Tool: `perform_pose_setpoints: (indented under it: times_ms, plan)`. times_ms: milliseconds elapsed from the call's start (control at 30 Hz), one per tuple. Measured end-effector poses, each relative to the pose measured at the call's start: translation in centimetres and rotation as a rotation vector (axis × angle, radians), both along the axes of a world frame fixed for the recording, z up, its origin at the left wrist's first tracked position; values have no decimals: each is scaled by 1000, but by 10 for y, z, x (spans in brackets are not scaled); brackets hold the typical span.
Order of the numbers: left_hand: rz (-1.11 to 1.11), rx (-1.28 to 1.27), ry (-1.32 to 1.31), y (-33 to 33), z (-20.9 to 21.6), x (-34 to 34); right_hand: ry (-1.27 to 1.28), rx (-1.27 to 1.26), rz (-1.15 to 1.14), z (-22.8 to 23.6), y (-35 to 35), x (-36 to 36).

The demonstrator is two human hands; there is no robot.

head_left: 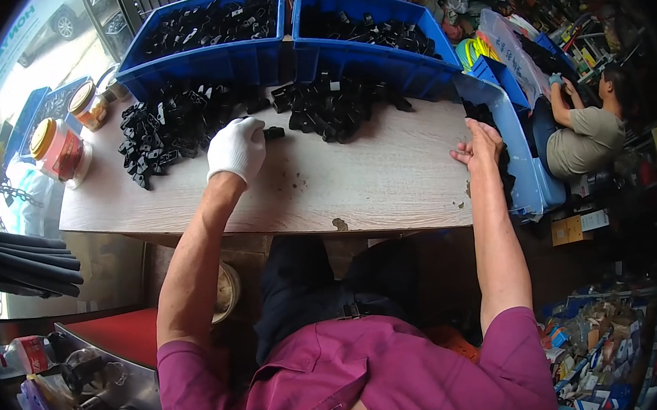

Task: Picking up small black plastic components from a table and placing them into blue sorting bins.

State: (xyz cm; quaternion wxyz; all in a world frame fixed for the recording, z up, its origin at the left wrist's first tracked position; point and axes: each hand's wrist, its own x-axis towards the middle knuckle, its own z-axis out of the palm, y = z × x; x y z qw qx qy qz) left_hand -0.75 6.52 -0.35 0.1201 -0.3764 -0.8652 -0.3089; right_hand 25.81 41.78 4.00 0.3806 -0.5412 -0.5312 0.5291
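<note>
My left hand [237, 152], in a white glove, is over the pale wooden table with its fingers closed. A small black plastic part [274, 133] sticks out at its fingertips. Beyond it lie two heaps of similar black parts, a left heap [149, 135] and a right heap [327, 110]. My right hand [482, 143] is bare and hovers at the table's right edge, beside a light blue bin [528, 178] with black parts in it. Its fingers are apart, and I see nothing held in them.
Two blue bins full of black parts, a left one [205, 68] and a right one [378, 62], stand along the table's far side. Lidded jars [61, 152] occupy the left corner. Another person [586, 129] sits at the right. Below the left table edge is a round bucket [226, 292].
</note>
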Motion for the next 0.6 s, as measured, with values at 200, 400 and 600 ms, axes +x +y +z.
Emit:
perform_pose_setpoints:
  times_ms: [200,400,600]
  plan:
    - [-149,43,127,-5,2,27,-99,-84,291,-8,-22,-36]
    - [-222,-33,283,-10,2,39,-200,8,348,-14,-32,-81]
    - [-237,13,198,-6,-1,38,-246,45,423,-21,-30,-93]
